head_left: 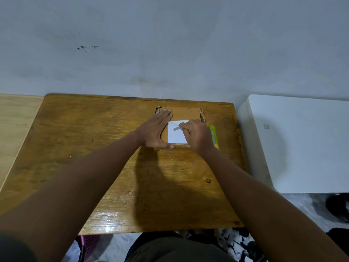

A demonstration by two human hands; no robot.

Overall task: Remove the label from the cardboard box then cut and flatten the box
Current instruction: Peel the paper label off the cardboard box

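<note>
White label (176,136) on the cardboard box (186,114) looks blank; left hand (155,132) lies flat, fingers together; right hand (197,135) pinches its peeling strip.

No legible text, brand, number or sign is found anywhere in view. The white label (177,133) on the cardboard box (184,112) presents a blank face; no print can be made out on the part showing. The yellow-green utility knife (214,136) beside the box carries no readable marking. A small pale mark on the white cabinet (302,140) to the right is too small to read.
</note>
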